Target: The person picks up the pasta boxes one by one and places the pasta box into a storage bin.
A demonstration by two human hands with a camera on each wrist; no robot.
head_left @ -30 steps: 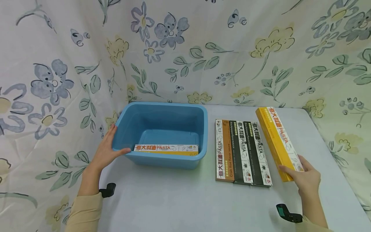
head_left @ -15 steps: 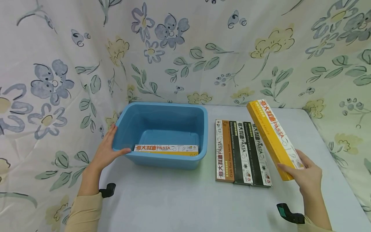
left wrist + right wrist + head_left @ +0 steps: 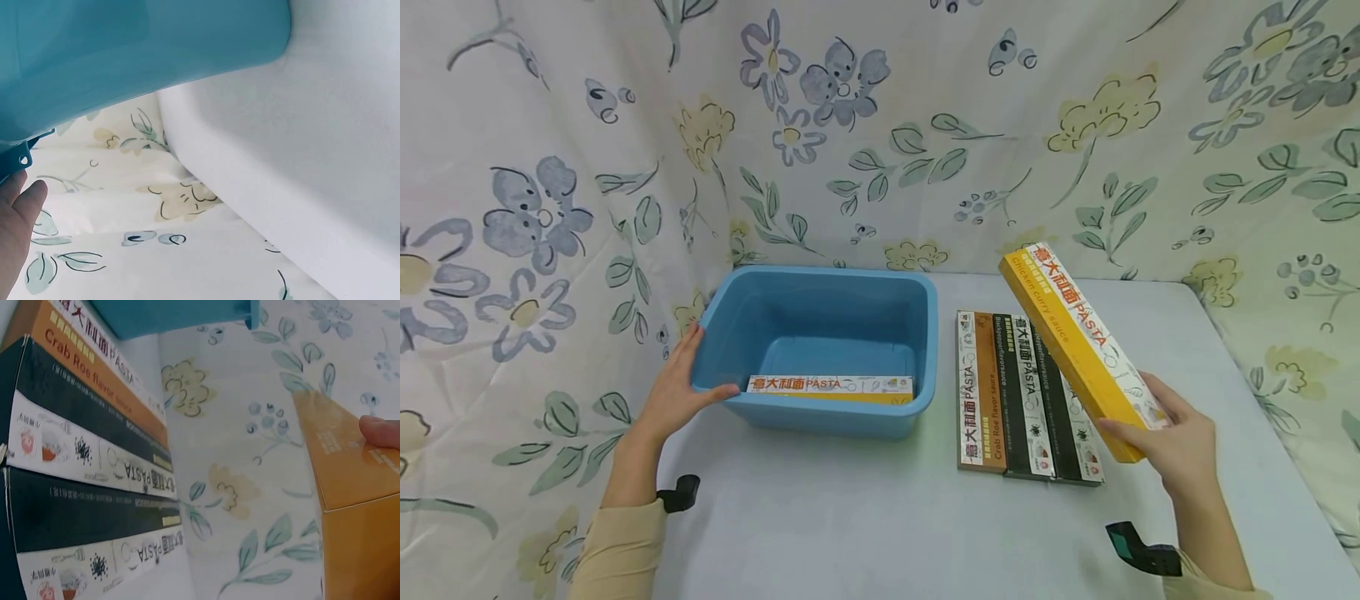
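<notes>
My right hand (image 3: 1180, 437) grips the near end of a yellow pasta box (image 3: 1075, 354) marked "Chicken curry sauce". The box is raised and tilted, its far end overlapping the darker boxes in the head view. In the right wrist view, the thumb (image 3: 380, 432) presses on its yellow face. At the left, my left hand (image 3: 673, 387) holds the front left corner of a blue plastic bin (image 3: 831, 418), thumb on the front rim and fingers along the side. Inside the bin, along its front wall, lies another yellow and white pasta box (image 3: 829, 384).
An orange-brown "Crab Roe flavor sauce" pasta box (image 3: 980, 392) and two black pasta boxes (image 3: 1022, 392) lie side by side on the white table (image 3: 850, 517), right of the bin. Floral cloth (image 3: 880, 125) hangs behind the table and along both sides.
My right hand has lifted the yellow pasta box and carried it leftward, so it now covers part of the black boxes in the head view. My left hand and the bin have stayed put.
</notes>
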